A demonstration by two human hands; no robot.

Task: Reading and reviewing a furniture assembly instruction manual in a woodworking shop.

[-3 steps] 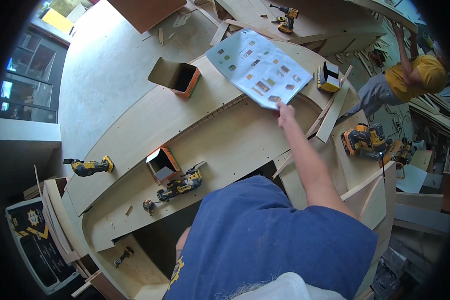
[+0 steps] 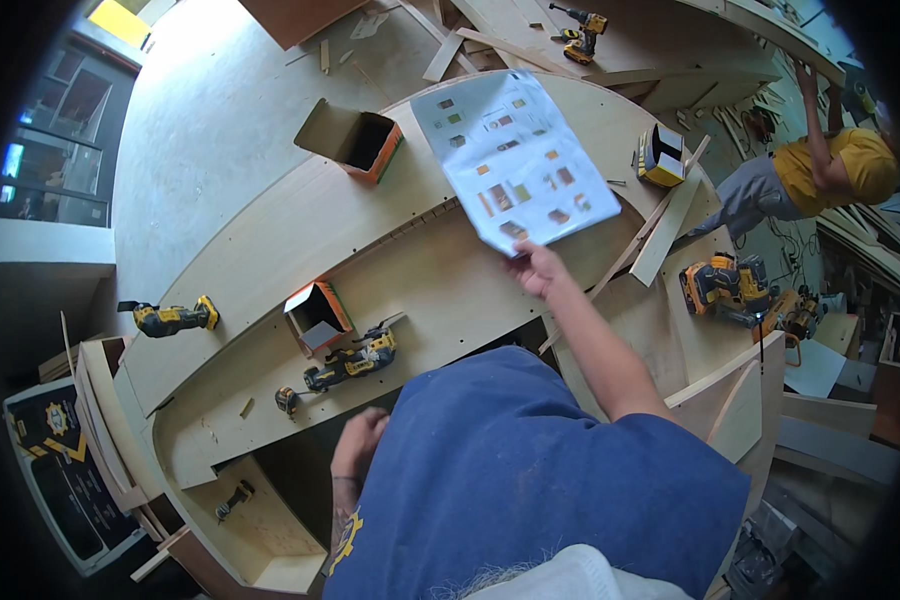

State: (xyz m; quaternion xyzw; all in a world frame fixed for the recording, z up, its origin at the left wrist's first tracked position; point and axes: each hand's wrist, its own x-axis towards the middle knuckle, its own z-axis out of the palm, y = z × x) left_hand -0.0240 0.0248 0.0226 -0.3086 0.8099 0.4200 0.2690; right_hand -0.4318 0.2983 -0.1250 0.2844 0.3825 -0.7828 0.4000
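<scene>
My right hand [image 2: 536,270] pinches the near corner of a large printed sheet [image 2: 530,135], white with rows of small coloured pictures. The sheet lies partly on the raised curved rim of a plywood piece [image 2: 420,290], its near end held over the lower panel. Beside my body, my left hand [image 2: 358,443] is curled closed over the dark opening, and nothing shows in it. Ahead of that hand, a yellow-and-black cordless tool [image 2: 350,362] rests on the panel next to an open orange box [image 2: 317,320] and a tape measure [image 2: 287,400].
A larger open box [image 2: 375,148] stands left of the sheet; a yellow-and-black box [image 2: 662,157] and wood strips [image 2: 670,225] lie right. Other power tools include an oscillating tool [image 2: 175,318], a drill [image 2: 582,35] and a yellow tool [image 2: 715,285]. A person in yellow [image 2: 840,165] works far right.
My right hand has drawn the sheet's near corner leftward and toward me, turning the sheet. My left hand has come further into view beside my body.
</scene>
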